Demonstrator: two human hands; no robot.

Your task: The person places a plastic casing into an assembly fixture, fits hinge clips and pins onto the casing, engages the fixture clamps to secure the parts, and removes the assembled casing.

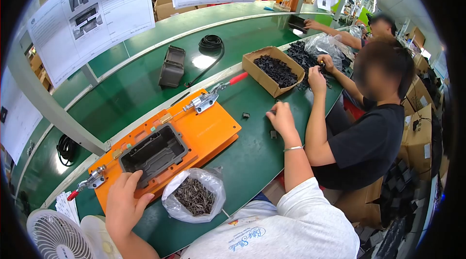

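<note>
On the green bench (257, 154), an orange fixture (211, 125) carries a dark grey open-topped plastic housing (154, 154), seated between two toggle clamps with red handles, one (206, 102) toward the right end and one (93, 180) toward the left. The person's left hand (127, 198) is at the housing's near left corner, its fingers loosely bent and unclenched, the fingertips by the rim and the thumb spread away. Just beside the fixture sits a clear plastic bag (219, 199) of metal screws (193, 197). The right hand (283, 118), with a bracelet (293, 148) at its wrist, is well apart from the housing, over the bench; its thumb and forefinger are drawn together, but whether they grasp anything cannot be told. Near it lie two small black clips, one (246, 115) to its left and one (273, 134) below. Beyond stands a cardboard box (257, 78) of small black parts (275, 70), beside a seated co-worker (364, 135).
</note>
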